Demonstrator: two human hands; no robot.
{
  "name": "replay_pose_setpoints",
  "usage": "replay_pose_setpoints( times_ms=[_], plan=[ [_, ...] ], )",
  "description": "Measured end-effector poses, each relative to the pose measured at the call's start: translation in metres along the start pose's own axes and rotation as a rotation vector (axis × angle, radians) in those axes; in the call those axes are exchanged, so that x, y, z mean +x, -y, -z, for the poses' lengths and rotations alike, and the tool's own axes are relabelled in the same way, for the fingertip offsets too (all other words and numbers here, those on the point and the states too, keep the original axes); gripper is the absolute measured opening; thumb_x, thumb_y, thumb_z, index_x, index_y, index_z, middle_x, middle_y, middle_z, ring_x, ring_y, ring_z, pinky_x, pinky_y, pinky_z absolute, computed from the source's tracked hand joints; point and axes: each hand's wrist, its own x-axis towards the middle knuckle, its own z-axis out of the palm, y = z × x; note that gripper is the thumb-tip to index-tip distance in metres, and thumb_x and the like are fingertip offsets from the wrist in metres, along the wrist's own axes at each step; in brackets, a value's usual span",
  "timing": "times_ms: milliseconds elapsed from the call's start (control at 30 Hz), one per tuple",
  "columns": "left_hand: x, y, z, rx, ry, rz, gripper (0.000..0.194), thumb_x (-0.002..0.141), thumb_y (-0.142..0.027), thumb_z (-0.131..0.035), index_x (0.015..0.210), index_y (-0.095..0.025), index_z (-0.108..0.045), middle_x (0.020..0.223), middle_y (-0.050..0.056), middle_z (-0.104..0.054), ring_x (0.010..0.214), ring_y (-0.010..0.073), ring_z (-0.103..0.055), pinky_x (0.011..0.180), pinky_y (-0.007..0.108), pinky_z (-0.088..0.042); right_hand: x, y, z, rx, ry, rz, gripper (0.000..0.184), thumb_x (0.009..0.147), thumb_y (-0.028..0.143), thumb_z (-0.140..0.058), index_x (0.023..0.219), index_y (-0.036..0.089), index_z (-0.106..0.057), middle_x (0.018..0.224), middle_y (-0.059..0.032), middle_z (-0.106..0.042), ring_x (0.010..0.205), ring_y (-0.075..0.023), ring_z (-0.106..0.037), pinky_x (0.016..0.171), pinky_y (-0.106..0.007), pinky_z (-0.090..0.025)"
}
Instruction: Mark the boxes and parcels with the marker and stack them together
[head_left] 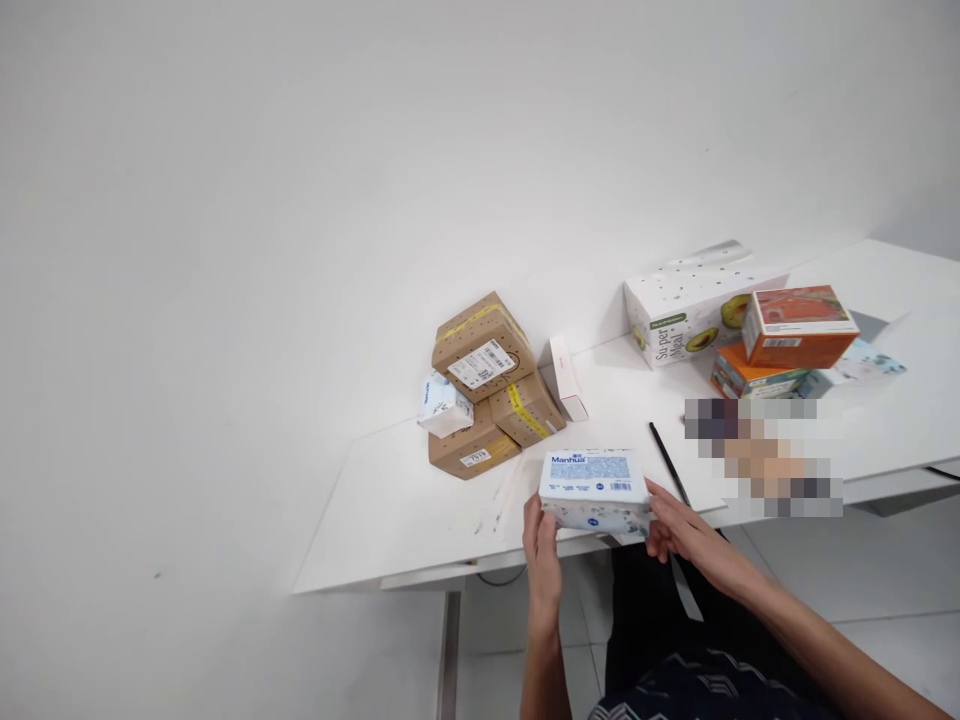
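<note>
- two bare hands are in view, at the lower right of centre: one left hand point(546, 560) and one right hand point(686, 530).
- two white plastic-wrapped packs with blue print can be counted: one white rectangular held pack point(592, 485) between the hands, and one white floral second pack point(444, 408) left of centre.
- three brown cardboard boxes point(484, 345) with yellow tape sit near the centre, one on top of the others, the second pack against their left side.
- one slim white upright carton point(568, 380) stands just right of them.
- one long white avocado-printed box point(675, 325) and two orange printed cartons point(802, 340), one atop the other, are at the right of the frame.
- one thin black stick point(669, 463) lies near the right hand.
- the held pack is over the front edge of the white tabletop point(390, 510); whether it touches the surface cannot be told.
- the left hand grips its left end, the right hand its right end, both closed around it.
- its upper face is white with "manhua" and small blue lettering, plus a barcode at the right; the side facing the person has a floral pattern and a round blue mark.
</note>
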Motion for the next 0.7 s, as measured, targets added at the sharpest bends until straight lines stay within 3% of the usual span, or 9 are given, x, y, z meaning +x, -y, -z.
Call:
replay_pose_setpoints(
  times_ms=[100, 233, 467, 533, 700],
  plan=[
    [0.000, -0.005, 0.002, 0.019, 0.018, 0.001, 0.048, 0.088, -0.057, -0.044, 0.119, -0.023, -0.060, 0.114, 0.010, -0.061, 0.107, 0.0245, -0.059, 0.082, 0.034, -0.051, -0.002, 0.004, -0.002, -0.055, -0.016, 0.033, 0.071, 0.084, 0.053, -0.055, 0.144, 0.020, -0.039, 0.068, 0.0004, -0.060, 0.060, -0.0164, -0.057, 0.054, -0.028, -0.046],
    [-0.001, -0.014, 0.003, 0.057, 0.020, 0.037, 0.049, 0.091, -0.058, -0.039, 0.120, -0.024, -0.060, 0.110, 0.008, -0.059, 0.095, 0.0205, -0.058, 0.069, 0.029, -0.050, -0.003, 0.012, -0.003, -0.117, -0.130, 0.070, 0.063, 0.080, 0.052, -0.061, 0.134, 0.021, -0.053, 0.072, 0.0007, -0.056, 0.053, -0.0132, -0.052, 0.048, -0.027, -0.044],
    [0.005, -0.009, -0.004, 0.185, 0.060, 0.092, 0.055, 0.091, -0.063, -0.035, 0.114, -0.022, -0.063, 0.086, 0.005, -0.061, 0.078, 0.0187, -0.058, 0.074, 0.031, -0.049, 0.004, -0.002, 0.002, -0.223, -0.266, 0.110, 0.057, 0.077, 0.055, -0.061, 0.120, 0.019, -0.063, 0.075, -0.0018, -0.059, 0.050, -0.0128, -0.049, 0.045, -0.027, -0.043],
    [0.007, -0.003, -0.006, 0.197, 0.064, 0.099, 0.052, 0.090, -0.062, -0.039, 0.112, -0.023, -0.064, 0.091, 0.006, -0.064, 0.085, 0.0206, -0.060, 0.080, 0.033, -0.048, 0.007, -0.009, 0.004, -0.258, -0.288, 0.113, 0.058, 0.077, 0.057, -0.060, 0.120, 0.019, -0.064, 0.077, -0.0026, -0.061, 0.051, -0.0134, -0.049, 0.046, -0.028, -0.043],
    [0.008, 0.001, -0.010, 0.119, 0.080, 0.125, 0.051, 0.090, -0.057, -0.043, 0.122, -0.021, -0.059, 0.128, 0.012, -0.058, 0.119, 0.0255, -0.053, 0.097, 0.037, -0.044, 0.010, -0.017, 0.007, -0.344, -0.309, 0.151, 0.054, 0.078, 0.057, -0.058, 0.117, 0.020, -0.066, 0.078, -0.0032, -0.064, 0.054, -0.0152, -0.051, 0.049, -0.029, -0.045]
  ],
)
